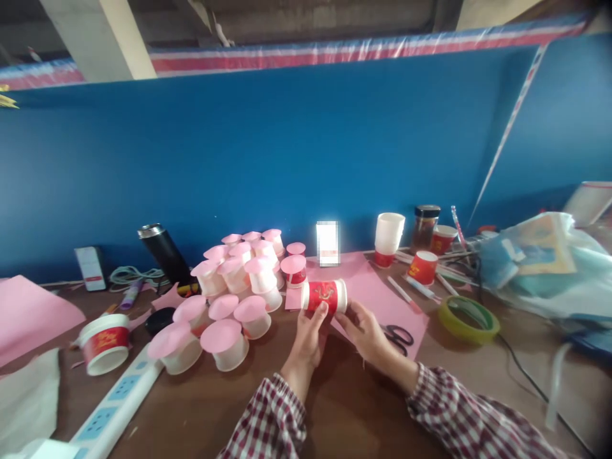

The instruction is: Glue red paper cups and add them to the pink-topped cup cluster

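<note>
A red and white paper cup (324, 296) with a gold design lies on its side in the air above the pink paper sheet (351, 274). My left hand (310, 338) grips it from below, thumb across its red band. At the cup's right end, the bent fingers of my right hand (367, 333) hold its edge. Partly under my right hand are black-handled scissors (399, 336). To the left stand several paper cups topped with pink paper discs (222, 335).
A power strip (112, 398), a black flask (162, 252) and a paper cup (105, 344) are on the left. Stacked cups (389, 236), a lidded jar (425, 226), yellow-green tape (468, 320) and a plastic bag (540, 255) occupy the right. A blue partition (306, 146) rises behind.
</note>
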`<state>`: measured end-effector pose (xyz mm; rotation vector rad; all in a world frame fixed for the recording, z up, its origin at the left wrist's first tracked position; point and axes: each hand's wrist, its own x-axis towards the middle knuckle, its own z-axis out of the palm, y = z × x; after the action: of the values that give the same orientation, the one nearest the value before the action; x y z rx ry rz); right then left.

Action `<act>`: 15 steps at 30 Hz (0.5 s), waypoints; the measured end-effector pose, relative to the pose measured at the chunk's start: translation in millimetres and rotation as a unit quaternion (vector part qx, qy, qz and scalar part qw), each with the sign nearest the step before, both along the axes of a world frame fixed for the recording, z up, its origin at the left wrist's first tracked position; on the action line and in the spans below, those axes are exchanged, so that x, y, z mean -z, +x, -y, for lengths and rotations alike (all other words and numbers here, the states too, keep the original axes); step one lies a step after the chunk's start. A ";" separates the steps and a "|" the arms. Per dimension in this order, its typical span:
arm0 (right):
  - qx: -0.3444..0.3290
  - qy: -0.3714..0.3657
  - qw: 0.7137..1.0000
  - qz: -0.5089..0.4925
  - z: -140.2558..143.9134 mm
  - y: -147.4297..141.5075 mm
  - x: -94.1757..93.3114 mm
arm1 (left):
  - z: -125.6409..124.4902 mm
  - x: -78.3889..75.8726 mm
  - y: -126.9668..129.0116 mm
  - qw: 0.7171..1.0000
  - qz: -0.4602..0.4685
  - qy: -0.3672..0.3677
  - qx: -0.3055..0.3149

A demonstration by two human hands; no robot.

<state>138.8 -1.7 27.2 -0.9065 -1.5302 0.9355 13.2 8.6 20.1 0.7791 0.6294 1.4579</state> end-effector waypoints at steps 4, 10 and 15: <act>0.032 0.018 0.999 0.040 7.6 6.0 -0.4 | -3.0 -0.9 -3.6 0.998 0.028 -0.061 0.020; 0.146 0.021 0.989 0.033 3.4 10.7 4.5 | 0.0 -4.1 -3.2 0.986 0.089 -0.123 0.064; 0.141 0.036 0.989 0.018 -1.0 12.9 5.6 | 6.1 -4.2 1.5 0.981 0.087 -0.145 0.091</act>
<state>151.6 -0.7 21.6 -1.0607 -1.4118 0.6582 14.6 2.4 24.3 0.4631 0.6022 1.2175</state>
